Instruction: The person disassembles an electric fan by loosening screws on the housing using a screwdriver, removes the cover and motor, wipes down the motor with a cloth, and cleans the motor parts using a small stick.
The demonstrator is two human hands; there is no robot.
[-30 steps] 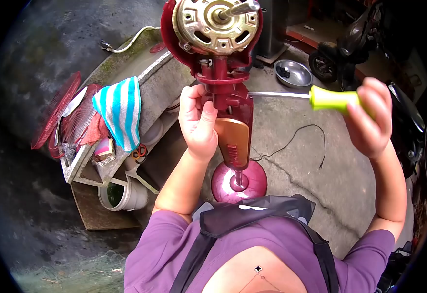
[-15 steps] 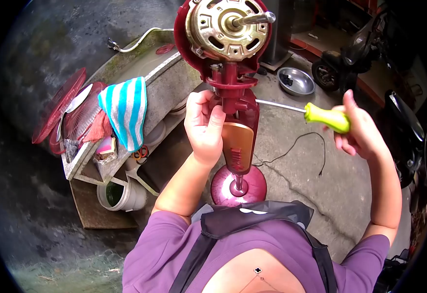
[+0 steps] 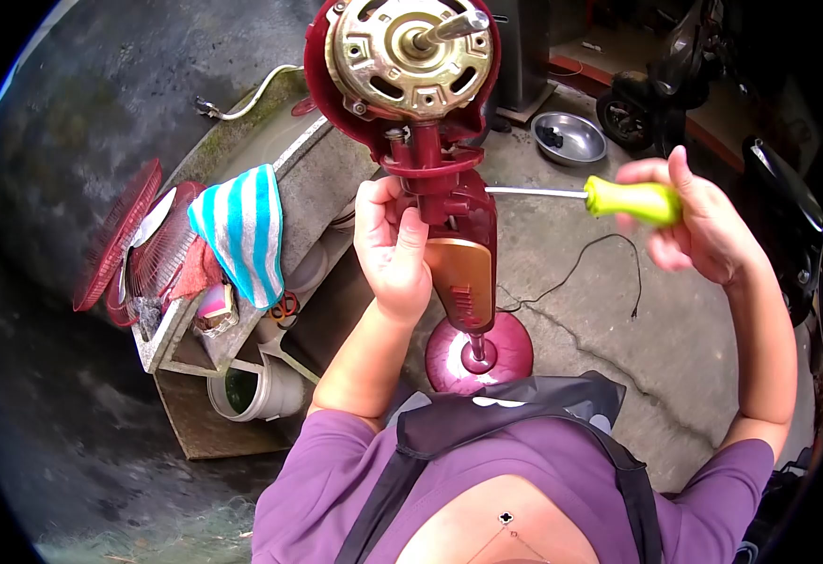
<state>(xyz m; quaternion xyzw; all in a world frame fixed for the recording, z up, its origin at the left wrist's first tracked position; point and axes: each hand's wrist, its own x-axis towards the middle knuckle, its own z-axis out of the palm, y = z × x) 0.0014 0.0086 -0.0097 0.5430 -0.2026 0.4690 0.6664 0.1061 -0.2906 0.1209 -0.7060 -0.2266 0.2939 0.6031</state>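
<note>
1. Your left hand (image 3: pixel 393 252) has its fingers curled around the side of the red fan (image 3: pixel 477 214), just under the head, with your thumb against the front.
2. Your right hand (image 3: pixel 708 221) is at the butt end of the green-handled screwdriver (image 3: pixel 633 200). Thumb's sticking up and the fingers look loosely spread around the handle, so honestly I can't tell how much grip you've got on it.
3. The screwdriver sits pretty much level, blade running to the side of the fan facing your right hand. Can't make out the tip.
4. The fan stands upright in front of you, motor (image 3: pixel 411 70) bare at the top with its metal shaft poking out, gold panel (image 3: pixel 460 279) below your left thumb, round base (image 3: pixel 451 365) down on the concrete floor (image 3: pixel 600 320).
5. Off to your left, a striped towel (image 3: pixel 242 235) hangs over the ledge beside some red fan guards (image 3: pixel 122 240), with a white bucket (image 3: pixel 282 390) below.
6. Over on the other side there's a metal basin (image 3: pixel 592 143) near a motorbike (image 3: pixel 630 117).
</note>
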